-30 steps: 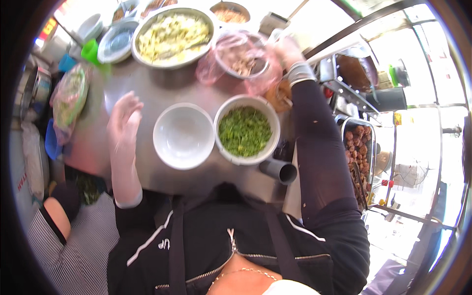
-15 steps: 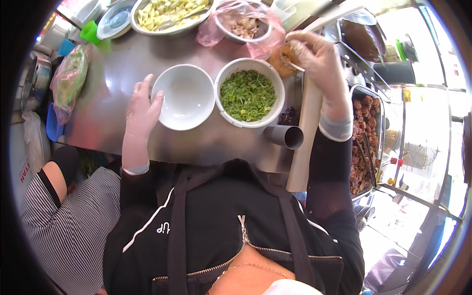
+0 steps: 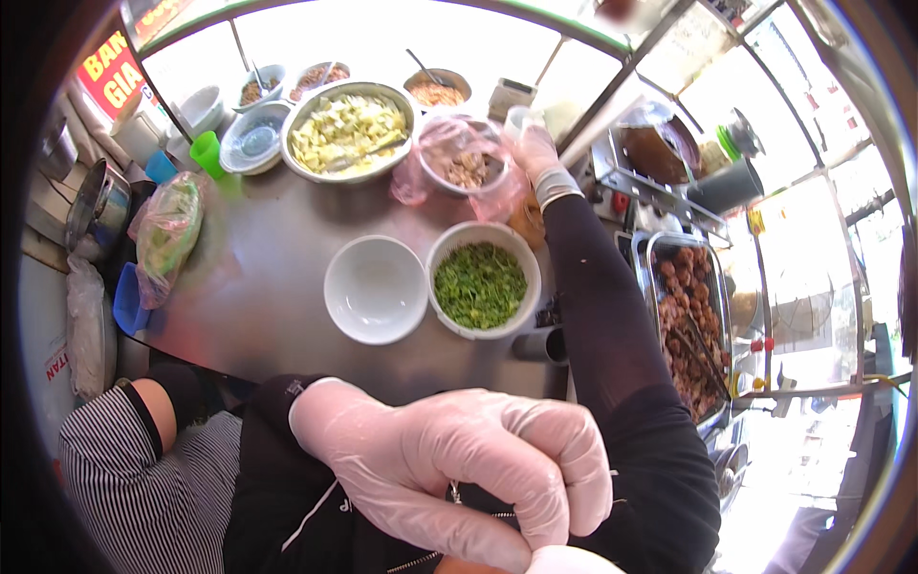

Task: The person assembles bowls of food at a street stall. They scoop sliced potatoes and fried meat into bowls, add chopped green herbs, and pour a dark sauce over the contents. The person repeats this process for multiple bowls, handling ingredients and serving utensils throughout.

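My left hand (image 3: 469, 459), in a clear glove, is raised close to my chest. Its fingers are curled in toward the thumb, beside a white rounded thing (image 3: 572, 561) at the lower edge; what lies between the fingertips is hidden. My gloved right hand (image 3: 537, 153) reaches far across the table to a translucent white container (image 3: 521, 119). Its fingers are too small and washed out to make out a grip. An empty white bowl (image 3: 376, 290) stands beside a white basket (image 3: 533, 277) of chopped green herbs (image 3: 480, 285). Pink plastic (image 3: 411, 184) lines a bowl of meat pieces (image 3: 467, 166).
A metal bowl (image 3: 408, 153) of pale yellow chunks stands at the back of the steel table (image 3: 258, 277). A bagged green bundle (image 3: 170, 230) lies at left. Browned meat fills a tray (image 3: 724, 287) at right. A dark cylinder (image 3: 541, 345) lies near the table's front edge.
My left hand has left the white bowl's rim and come up near my chest. My right hand has let go of the brown round thing beside the basket and stretched farther back. The view has tilted up.
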Available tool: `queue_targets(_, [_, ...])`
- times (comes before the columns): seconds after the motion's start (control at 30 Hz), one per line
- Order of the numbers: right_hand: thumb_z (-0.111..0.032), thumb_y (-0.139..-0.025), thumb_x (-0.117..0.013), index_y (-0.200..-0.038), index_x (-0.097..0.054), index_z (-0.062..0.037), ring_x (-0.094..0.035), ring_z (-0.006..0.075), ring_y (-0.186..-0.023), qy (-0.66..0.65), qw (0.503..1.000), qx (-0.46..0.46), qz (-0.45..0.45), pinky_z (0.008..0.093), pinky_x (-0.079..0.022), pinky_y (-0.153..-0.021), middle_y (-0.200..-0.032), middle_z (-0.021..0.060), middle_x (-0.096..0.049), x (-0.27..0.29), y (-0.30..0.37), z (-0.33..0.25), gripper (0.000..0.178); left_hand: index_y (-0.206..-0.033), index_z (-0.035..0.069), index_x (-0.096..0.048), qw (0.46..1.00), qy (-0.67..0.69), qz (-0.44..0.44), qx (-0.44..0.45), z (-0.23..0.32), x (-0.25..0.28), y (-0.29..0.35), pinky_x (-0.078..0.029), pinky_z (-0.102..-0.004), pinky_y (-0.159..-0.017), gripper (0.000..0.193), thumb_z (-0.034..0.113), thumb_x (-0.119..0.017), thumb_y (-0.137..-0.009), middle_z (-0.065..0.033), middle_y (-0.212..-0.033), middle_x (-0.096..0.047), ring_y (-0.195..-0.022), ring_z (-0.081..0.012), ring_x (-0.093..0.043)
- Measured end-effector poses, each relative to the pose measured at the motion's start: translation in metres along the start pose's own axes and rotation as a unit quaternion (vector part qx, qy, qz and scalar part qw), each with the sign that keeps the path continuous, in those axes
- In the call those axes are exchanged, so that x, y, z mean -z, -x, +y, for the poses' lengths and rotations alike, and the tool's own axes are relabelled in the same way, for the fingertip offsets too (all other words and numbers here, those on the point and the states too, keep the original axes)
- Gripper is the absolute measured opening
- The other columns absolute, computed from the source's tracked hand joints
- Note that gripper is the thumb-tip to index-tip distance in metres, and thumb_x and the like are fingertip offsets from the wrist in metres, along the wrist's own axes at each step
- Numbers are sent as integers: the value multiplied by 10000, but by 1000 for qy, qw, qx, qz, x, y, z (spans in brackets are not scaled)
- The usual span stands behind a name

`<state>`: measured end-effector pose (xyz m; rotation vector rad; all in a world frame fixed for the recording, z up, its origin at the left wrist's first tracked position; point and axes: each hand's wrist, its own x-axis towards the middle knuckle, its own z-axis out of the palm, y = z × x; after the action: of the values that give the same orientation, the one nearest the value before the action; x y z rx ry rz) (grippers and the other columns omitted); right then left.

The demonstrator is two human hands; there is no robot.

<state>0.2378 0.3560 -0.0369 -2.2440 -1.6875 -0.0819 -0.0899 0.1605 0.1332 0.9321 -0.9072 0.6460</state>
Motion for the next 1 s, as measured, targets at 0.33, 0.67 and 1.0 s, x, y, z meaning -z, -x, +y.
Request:
queue_targets(0.33, [-562, -894, -582, -1121, -629, -55, -666, 386, -966, -4, 993, -114, -36, 473, -541, -820, -1107, 223, -664, -45, -38, 22, 558, -960, 15, -622, 978, -135, -112, 109, 46, 14, -6, -518, -431, -831, 208, 217, -667, -943, -103, -988, -597, -931, -299, -614])
queue_targets(0.67, [-82, -846, -651, -933, -685, -55, -674, 332, -856, -62, 981, 106, 151, 401, -541, -754, -945, 158, -677, 73, 31, -43, 97, -1115, 28, -649, 765, -630, 21, 129, 62, 61, 20, -498, -385, -910, 443, 258, -812, -774, -119, -1134, -618, -1057, -262, -617])
queue_targets(1.0, [-9, -792, -711, -969, -701, -56, -682, 296, -845, -154, 925, 345, 34, 354, -555, -721, -941, 119, -669, 206, 195, -119, 184, -1496, 28, -297, 615, -710, 261, 222, 20, 91, 59, -366, -432, -1109, 1147, 341, -926, -590, -198, -1400, -490, -1317, -332, -469])
